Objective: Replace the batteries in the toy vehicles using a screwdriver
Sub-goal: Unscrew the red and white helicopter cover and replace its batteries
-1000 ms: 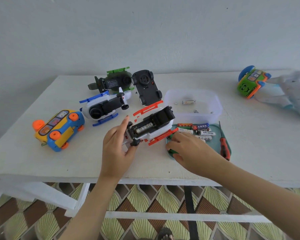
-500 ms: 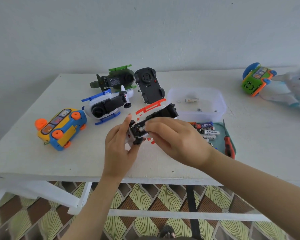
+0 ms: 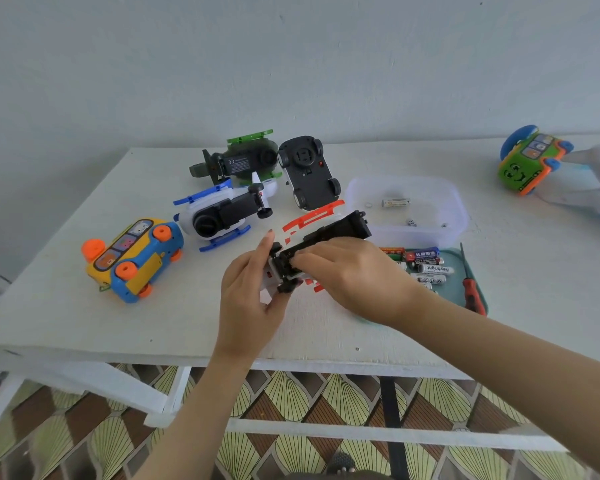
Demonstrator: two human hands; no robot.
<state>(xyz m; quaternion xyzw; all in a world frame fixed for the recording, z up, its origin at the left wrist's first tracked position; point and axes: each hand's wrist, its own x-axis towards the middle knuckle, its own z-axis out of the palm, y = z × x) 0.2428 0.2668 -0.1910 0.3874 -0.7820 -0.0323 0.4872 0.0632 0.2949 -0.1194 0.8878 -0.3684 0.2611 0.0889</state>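
Tabletop (image 3: 84, 317), near front edge — left hand (image 3: 246, 296), right hand (image 3: 354, 278) round red helicopter (image 3: 340, 226)

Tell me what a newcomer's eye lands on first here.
Both hands meet at the table's front middle: the left hand grips one end of an upturned red-and-white toy helicopter while the right hand covers its black underside. To the left lies a bright orange-and-blue toy bus; to the right, a green tray holds loose batteries and a red screwdriver.
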